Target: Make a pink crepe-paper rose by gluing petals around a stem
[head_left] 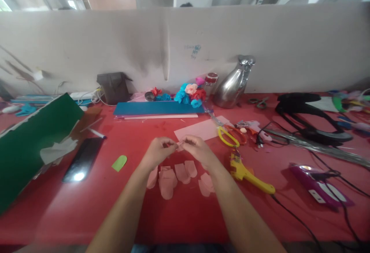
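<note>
My left hand and my right hand meet over the middle of the red table, fingertips pinched on a small pink paper petal between them. Most of that petal is covered by my fingers. Below my hands lie several loose pink paper petals, rounded at one end, some overlapping and partly behind my forearms. Just beyond my right hand is a sheet of pink paper, with scissors with yellow and orange handles lying across its right end. A green paper piece rests left of my left hand.
Right of my arm lie a yellow glue gun, a pink glue gun and a purple power strip with cords. Left are a phone and a green board. Paper flowers and a metal jug stand at the back.
</note>
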{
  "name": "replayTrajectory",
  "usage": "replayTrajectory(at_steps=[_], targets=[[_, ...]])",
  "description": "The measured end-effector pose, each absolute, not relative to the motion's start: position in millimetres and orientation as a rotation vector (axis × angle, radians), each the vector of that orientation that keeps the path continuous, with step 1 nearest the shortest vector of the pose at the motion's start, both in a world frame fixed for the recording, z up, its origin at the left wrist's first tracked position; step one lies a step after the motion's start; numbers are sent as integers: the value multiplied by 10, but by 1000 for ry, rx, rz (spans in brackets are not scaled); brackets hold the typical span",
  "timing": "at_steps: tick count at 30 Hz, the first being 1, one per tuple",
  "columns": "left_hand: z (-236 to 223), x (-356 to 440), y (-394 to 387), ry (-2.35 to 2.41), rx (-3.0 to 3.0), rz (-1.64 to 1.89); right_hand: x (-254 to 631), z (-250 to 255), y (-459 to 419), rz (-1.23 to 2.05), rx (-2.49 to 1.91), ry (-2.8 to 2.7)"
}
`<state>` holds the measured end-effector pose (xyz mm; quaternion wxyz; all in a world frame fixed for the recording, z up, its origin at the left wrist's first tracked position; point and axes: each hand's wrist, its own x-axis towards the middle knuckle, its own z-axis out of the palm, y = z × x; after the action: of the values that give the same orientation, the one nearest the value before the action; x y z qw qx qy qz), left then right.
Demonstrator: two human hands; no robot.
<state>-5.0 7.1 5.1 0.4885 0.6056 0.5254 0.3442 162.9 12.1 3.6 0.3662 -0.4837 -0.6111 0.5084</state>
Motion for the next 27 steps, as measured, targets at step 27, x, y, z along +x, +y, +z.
replayTrajectory(at_steps=[27], targets=[[79, -99, 73, 1206, 1302, 732, 1624, 38, 117, 1311, -1195, -1586]])
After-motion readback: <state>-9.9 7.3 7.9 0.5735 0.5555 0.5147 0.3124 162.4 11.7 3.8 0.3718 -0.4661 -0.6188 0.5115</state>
